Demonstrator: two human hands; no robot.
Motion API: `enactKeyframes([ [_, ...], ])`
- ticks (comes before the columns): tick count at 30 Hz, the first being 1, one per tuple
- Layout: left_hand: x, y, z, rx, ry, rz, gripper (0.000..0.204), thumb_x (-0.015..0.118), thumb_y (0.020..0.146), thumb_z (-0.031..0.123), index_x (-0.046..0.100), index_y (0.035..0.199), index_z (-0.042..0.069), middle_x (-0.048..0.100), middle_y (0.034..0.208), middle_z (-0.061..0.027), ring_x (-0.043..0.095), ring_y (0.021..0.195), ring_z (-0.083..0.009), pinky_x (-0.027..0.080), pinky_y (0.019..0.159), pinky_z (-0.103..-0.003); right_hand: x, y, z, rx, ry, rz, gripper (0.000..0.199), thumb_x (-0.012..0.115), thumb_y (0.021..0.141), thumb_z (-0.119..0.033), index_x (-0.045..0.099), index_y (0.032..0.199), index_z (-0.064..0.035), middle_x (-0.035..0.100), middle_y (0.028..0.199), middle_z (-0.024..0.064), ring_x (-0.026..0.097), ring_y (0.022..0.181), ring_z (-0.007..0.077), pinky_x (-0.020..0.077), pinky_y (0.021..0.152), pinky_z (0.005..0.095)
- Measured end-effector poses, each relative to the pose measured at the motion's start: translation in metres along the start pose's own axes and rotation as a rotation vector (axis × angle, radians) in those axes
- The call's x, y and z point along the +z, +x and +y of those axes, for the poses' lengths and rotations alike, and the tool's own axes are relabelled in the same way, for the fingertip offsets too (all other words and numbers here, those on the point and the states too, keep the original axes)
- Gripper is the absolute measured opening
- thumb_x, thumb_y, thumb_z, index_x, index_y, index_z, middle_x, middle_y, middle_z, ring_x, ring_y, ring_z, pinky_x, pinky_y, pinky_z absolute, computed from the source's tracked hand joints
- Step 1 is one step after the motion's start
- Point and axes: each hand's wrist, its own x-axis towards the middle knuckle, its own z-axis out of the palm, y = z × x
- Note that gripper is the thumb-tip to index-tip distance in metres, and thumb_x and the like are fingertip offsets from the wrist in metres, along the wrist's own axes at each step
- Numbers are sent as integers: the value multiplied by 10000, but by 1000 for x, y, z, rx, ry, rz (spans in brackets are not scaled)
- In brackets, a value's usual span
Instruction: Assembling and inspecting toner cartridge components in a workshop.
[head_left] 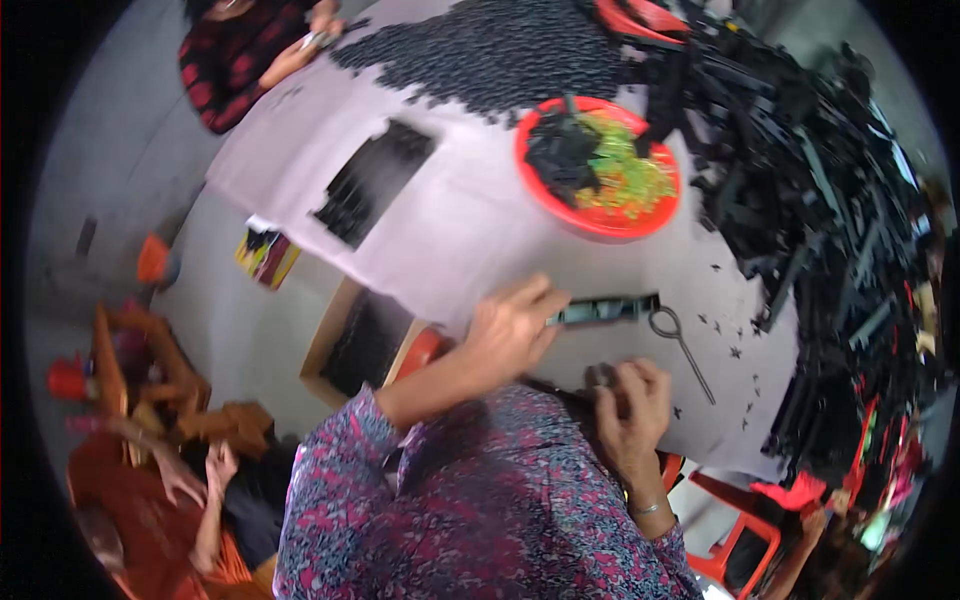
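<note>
My left hand point(510, 325) presses down on one end of a long dark plastic strip point(605, 310) that lies flat on the pale pink table cover point(440, 230). My right hand point(632, 405) is curled near the table's front edge, fingers closed on a small dark part that I cannot make out. A metal tool with a ring end point(680, 345) lies just right of the strip. Small black pieces point(735, 352) are scattered beyond it.
A red bowl point(598, 222) holds black and green parts. A large heap of black plastic strips point(820, 200) fills the right side. Small black parts point(490, 50) and a neat black row point(372, 182) lie further back. Another person point(250, 55) sits across; a cardboard box point(360, 345) stands below.
</note>
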Motion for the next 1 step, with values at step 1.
enactKeyframes([
  [1,-9,5,-5,-43,27,32,384,809,739,95,692,1100,40,616,959,-140,656,901,-373,536,792,-453,4,2,-1,-21,22,-30,377,754,802,23,672,1161,-57,579,1216,172,678,990,341,581,775,402],
])
